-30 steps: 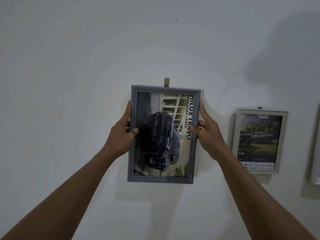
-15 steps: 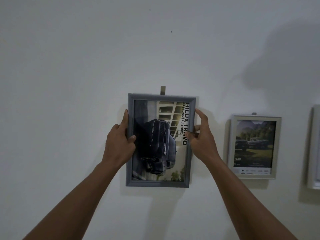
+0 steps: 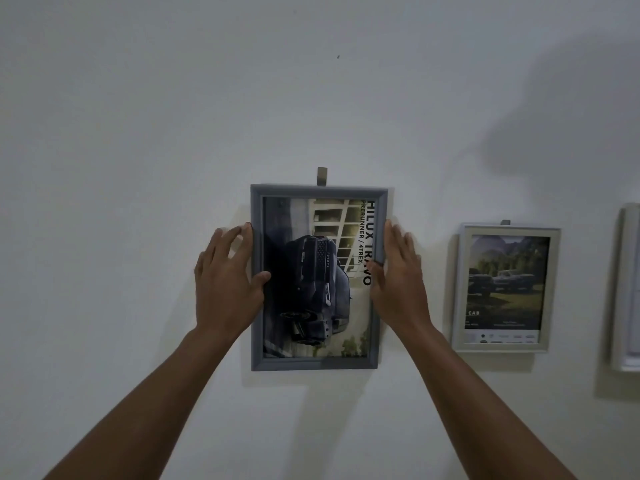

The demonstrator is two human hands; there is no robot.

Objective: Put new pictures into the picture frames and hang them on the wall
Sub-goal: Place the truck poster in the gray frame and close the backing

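A grey frame [image 3: 313, 364] is seen flat against the white wall [image 3: 138, 133], right under a small hanger [image 3: 321, 176] that sticks up over its top edge. A picture of a dark truck [image 3: 311, 282] is already put inside it. The truck is shown on its side, and the words run down the right edge.

The frame is touched on both sides. The left hand [image 3: 225, 289] is laid beside the left edge with its fingers straight and spread, and its thumb is rested on the glass. The right hand [image 3: 398, 289] is laid along the right edge, also with straight fingers and its thumb on the front. Nothing is squeezed, and both hands look loose.

So this frame seems to be hung, or very nearly. Whether it is truly caught on the hanger cannot be told, as the back is hidden. Near it on the right, a pale frame [image 3: 505, 344] with a picture inside is hung as well. A bit of a third frame [image 3: 628, 289] is seen at the far right. Maybe only a small push is left to set the grey frame straight.
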